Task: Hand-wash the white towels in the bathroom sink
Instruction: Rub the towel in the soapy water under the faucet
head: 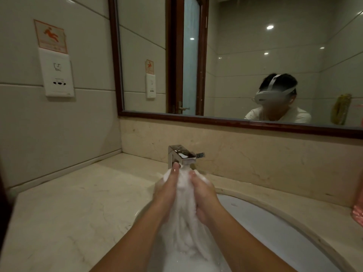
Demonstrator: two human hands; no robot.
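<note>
A: Now, entry one: hands. How many do we log?
B: Two. We log the left hand (167, 193) and the right hand (204, 195) side by side above the basin. Each is clamped on the same bunch of cloth from its own side.

A: Towels?
B: One white towel (182, 222) that we can count. It is bunched and blurred, so we cannot tell whether a second is folded in. Its top sits just under the spout, squeezed between the hands. The rest hangs down into the sink (275, 222).

A: Fixtures?
B: One chrome faucet (181, 156), square-bodied, with one lever pointing right. One sink, white, set into one beige marble counter (78, 203).

A: Wall items?
B: One wood-framed mirror (241, 59). One white socket plate (59, 75), with one orange warning sign (52, 37) touching its top edge. We count one reflection of each of those two in the mirror, plus one person wearing a headset.

A: Anything else?
B: One pink object (357, 213) near the sink's rim, cut off by the right edge. We cannot tell what it is.
</note>
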